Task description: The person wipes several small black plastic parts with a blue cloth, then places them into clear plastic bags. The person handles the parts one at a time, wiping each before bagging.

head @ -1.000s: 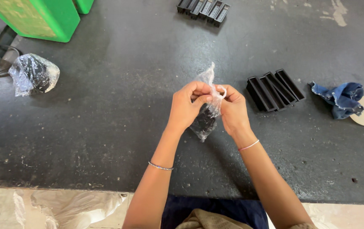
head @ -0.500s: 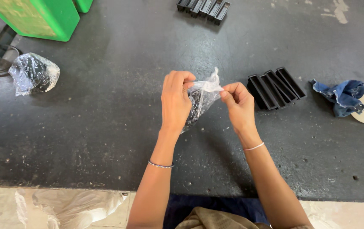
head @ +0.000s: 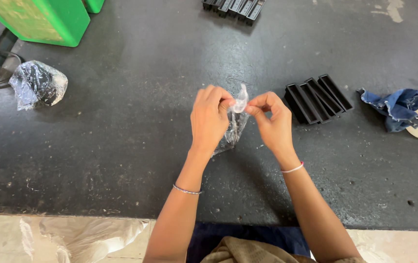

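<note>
1. Small clear plastic bag [head: 233, 124] of dark parts now hangs lower between the hands than half a second ago, its neck pulled upward.
2. Left hand [head: 210, 119] and right hand [head: 272, 122] fingers pinch its top shut, above the dark surface [head: 121, 146].
3. Black trays [head: 317, 97], a blue cloth [head: 394, 107] and another filled bag [head: 37, 84] lie well apart; nothing blocks the hands.

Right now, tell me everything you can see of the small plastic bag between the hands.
The small plastic bag is clear, thin and crinkled, with something dark inside its lower part. It hangs upright above the dark table. Its twisted top sticks up between the fingertips. The left hand wraps its side, and the right hand pinches the top.
</note>
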